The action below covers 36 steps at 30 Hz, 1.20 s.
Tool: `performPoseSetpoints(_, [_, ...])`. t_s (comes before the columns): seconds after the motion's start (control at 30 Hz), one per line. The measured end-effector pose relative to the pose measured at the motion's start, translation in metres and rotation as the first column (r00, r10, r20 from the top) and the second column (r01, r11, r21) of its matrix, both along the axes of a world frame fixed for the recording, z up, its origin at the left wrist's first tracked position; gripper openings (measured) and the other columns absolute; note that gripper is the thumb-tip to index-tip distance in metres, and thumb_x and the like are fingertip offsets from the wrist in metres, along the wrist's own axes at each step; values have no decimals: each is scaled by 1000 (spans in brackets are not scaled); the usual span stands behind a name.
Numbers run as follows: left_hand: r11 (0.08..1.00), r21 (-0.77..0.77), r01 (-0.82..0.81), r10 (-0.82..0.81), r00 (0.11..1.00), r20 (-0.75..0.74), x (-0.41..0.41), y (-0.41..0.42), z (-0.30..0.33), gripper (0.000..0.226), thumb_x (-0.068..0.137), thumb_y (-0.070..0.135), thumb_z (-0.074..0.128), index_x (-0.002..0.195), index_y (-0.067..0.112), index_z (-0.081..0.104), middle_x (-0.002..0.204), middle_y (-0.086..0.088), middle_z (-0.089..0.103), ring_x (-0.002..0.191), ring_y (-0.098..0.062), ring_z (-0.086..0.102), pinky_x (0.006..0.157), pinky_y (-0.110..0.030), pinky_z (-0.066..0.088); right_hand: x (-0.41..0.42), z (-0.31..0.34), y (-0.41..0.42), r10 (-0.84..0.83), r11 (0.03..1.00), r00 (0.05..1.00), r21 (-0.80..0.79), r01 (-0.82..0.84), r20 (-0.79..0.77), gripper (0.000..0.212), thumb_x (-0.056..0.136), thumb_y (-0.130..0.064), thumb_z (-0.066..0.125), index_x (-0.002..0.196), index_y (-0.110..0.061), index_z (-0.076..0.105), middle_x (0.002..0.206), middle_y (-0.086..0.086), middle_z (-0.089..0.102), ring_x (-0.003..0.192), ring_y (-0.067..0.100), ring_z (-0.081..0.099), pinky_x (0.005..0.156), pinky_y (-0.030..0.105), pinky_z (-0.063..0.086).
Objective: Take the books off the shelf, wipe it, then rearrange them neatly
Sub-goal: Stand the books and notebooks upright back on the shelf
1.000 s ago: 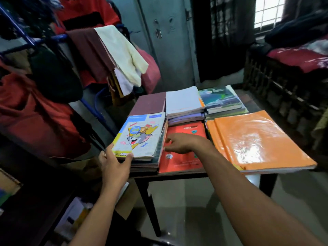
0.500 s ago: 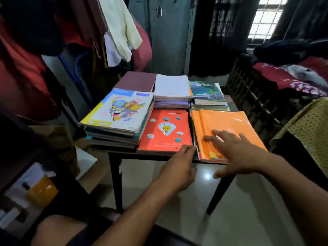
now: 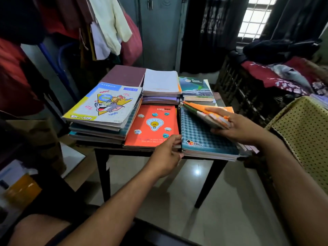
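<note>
Head view: I look down on a small dark table (image 3: 220, 102) covered with stacks of books. I use the red book (image 3: 152, 126) with the light-bulb cover, at the near middle of the table, as my landmark.

Just right of the red book lies a blue checked notebook (image 3: 204, 134) on top of a stack. Its long axis runs away from me, and its near end overhangs the table edge. My right hand (image 3: 236, 126) is above that notebook's right side, fingers and thumb curled round a bundle of thin orange books (image 3: 211, 114). The bundle is tilted, its far end pointing toward the back left, its near end raised in my grip. My right forearm comes in from the lower right.

My left hand (image 3: 166, 153) is at the red book's near right corner, thumb on top and fingers curled at the edge where it meets the blue notebook. I cannot tell which of the two it grips.

Left of the red book sits a cartoon-cover stack (image 3: 104, 107). Behind it are three more stacks.

I judge the right hand is nearer the coming move, which is to lift the orange bundle clear.
</note>
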State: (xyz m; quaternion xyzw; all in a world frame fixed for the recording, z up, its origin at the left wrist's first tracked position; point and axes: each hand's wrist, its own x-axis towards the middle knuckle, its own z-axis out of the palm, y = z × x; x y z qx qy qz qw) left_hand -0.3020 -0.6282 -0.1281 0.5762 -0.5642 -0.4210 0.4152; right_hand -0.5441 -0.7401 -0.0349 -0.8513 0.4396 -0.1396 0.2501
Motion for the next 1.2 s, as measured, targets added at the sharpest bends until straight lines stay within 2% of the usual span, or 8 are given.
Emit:
performPoseSetpoints(0.3, [994, 104, -34, 67, 939, -338, -5, 9, 8, 55, 92, -12, 61, 132, 24, 61, 118, 2, 73, 112, -17, 69, 95, -35, 58, 43, -33, 23, 85, 988, 925, -90, -127, -371, 95, 80, -54, 78, 155, -50, 19, 160, -3, 25, 143, 30, 34, 114, 46, 37])
performPoseSetpoints(0.47, [972, -143, -189, 201, 977, 76, 39, 19, 26, 38, 95, 2, 60, 125, 24, 66, 103, 3, 74, 73, -16, 76, 65, -35, 60, 72, -20, 27, 72, 985, 829, -92, -147, -554, 113, 61, -87, 67, 155, -46, 19, 163, 1, 22, 149, 28, 25, 119, 56, 26])
performPoseSetpoints(0.57, [831, -408, -379, 506, 820, 268, 85, 32, 33, 23, 92, 20, 71, 113, 29, 70, 93, 11, 73, 72, -9, 70, 71, -30, 55, 118, -7, 29, 173, 967, 895, -99, -233, -412, 107, 64, -90, 55, 154, -41, 25, 160, -2, 34, 145, 22, 36, 117, 49, 33])
performPoseSetpoints(0.67, [558, -588, -586, 800, 569, 192, 133, 45, 31, 32, 91, 28, 72, 121, 25, 65, 116, 3, 62, 100, -14, 63, 87, -31, 51, 180, 1, 34, 207, 978, 975, 34, -204, -82, 87, 77, -75, 66, 148, -33, 40, 133, -3, 63, 115, 15, 62, 99, 36, 49])
performPoseSetpoints(0.77, [311, -353, -882, 944, 331, 6, 184, 48, 28, 58, 90, 40, 71, 140, 22, 47, 138, -10, 45, 121, -31, 54, 105, -41, 45, 242, -12, 24, 53, 945, 970, 301, -126, 238, 90, 76, -78, 65, 142, -20, 48, 131, 0, 63, 87, 16, 73, 74, 32, 52])
performPoseSetpoints(0.9, [557, 225, -799, 788, 423, -448, 210, 41, 41, 46, 101, 38, 61, 137, 12, 49, 107, -11, 67, 92, -23, 70, 69, -35, 63, 280, -29, 26, -230, 835, 838, 543, -92, 494, 60, 87, -61, 69, 129, -22, 53, 121, 0, 70, 76, 6, 70, 48, 19, 48])
performPoseSetpoints(1.03, [665, 274, -694, 721, 501, -479, 201, 34, 57, 31, 97, 35, 69, 114, 11, 62, 102, -13, 73, 76, -21, 77, 60, -31, 63, 284, -44, 35, -290, 829, 790, 555, -75, 540, 40, 91, -35, 73, 125, -24, 54, 111, -2, 73, 76, 11, 69, 48, 23, 45])
performPoseSetpoints(1.2, [694, 199, -692, 676, 531, -511, 156, 16, 60, 34, 97, 2, 64, 125, 5, 45, 110, -20, 72, 61, -21, 73, 49, -26, 58, 268, -29, 31, -267, 826, 819, 559, -77, 508, 14, 94, -16, 67, 104, -25, 62, 101, 5, 73, 72, 20, 65, 54, 35, 57])
